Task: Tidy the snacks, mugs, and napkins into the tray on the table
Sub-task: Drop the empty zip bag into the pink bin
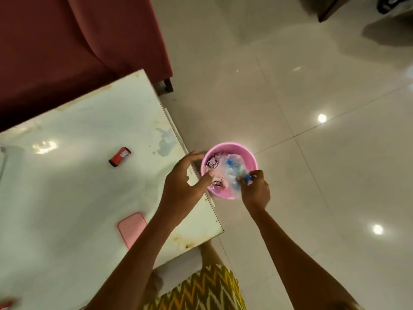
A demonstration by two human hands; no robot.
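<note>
A pink round bucket [232, 147] stands on the floor beside the table's right edge, with wrappers inside it. My right hand [254, 190] grips the blue-capped end of a crumpled clear plastic bottle [234, 170] that lies in the bucket. My left hand [185, 177] hovers over the bucket's left rim with relaxed fingers, its fingertips close to a small shiny wrapper [218, 183]. A red snack pack [120, 157] lies on the white glass table [78, 186].
A flat pink object [131, 228] rests on the table under my left forearm. A dark red sofa [78, 45] stands behind the table. Glossy white floor tiles stretch to the right. Something red shows at the lower left corner [7, 304].
</note>
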